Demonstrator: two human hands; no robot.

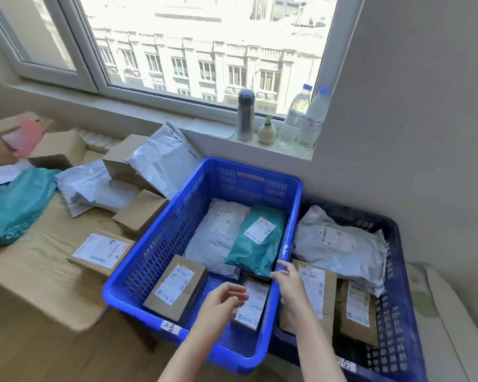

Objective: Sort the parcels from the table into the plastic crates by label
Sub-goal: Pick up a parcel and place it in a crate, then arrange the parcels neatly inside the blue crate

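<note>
Box point(253, 304) lies in the blue crate point(160, 260), between the two hands' fingers. Left hand point(222, 299) has its fingers loosely curled beside the box's left edge. Right hand point(287, 279) is spread wide over its far corner. Neither plainly grips it.

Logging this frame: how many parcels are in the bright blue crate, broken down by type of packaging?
Cardboard boxes: 2
Grey-white poly mailers: 1
Teal poly mailers: 1
Total in the bright blue crate: 4
</note>
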